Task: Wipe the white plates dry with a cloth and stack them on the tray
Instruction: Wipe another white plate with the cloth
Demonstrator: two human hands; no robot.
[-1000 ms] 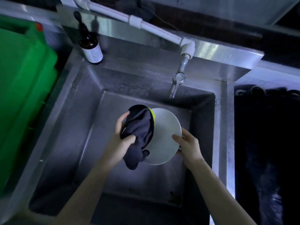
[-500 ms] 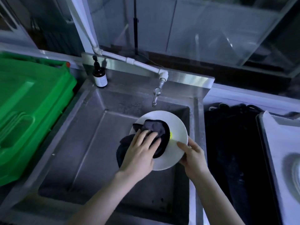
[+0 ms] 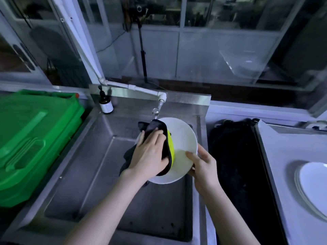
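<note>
At the left edge of the frame stands a big green plastic crate (image 3: 35, 138). Just right of it, on the back ledge of the stainless steel sink (image 3: 74, 174), stands a small brown pump bottle with a white label (image 3: 105, 106). A white plastic pipe with a metal tap (image 3: 160, 103) comes down over the back of the sink basin.

In the centre of the frame, above the basin and just below the tap, is the white round plate (image 3: 184, 137), tilted with its face to the camera. The left hand (image 3: 148, 156) lies on the left half of the plate and presses a dark cloth with a yellow-green side (image 3: 155, 126) against it. Its fingers (image 3: 154, 137) are nearly straight and spread flat on the cloth; the end of the thumb is hidden at the fold of the cloth. A part of the cloth hangs down behind the wrist.

The right hand (image 3: 203, 167) grips the lower right rim of the plate: the thumb lies on the face, the other fingers are curled behind it.

Right of the sink there is a black, unclear area (image 3: 233, 156). At the right edge of the frame lies a pale flat tray (image 3: 286, 147) on the surface, and on it rests a stack of white plates (image 3: 313, 184), cut by the frame edge.
</note>
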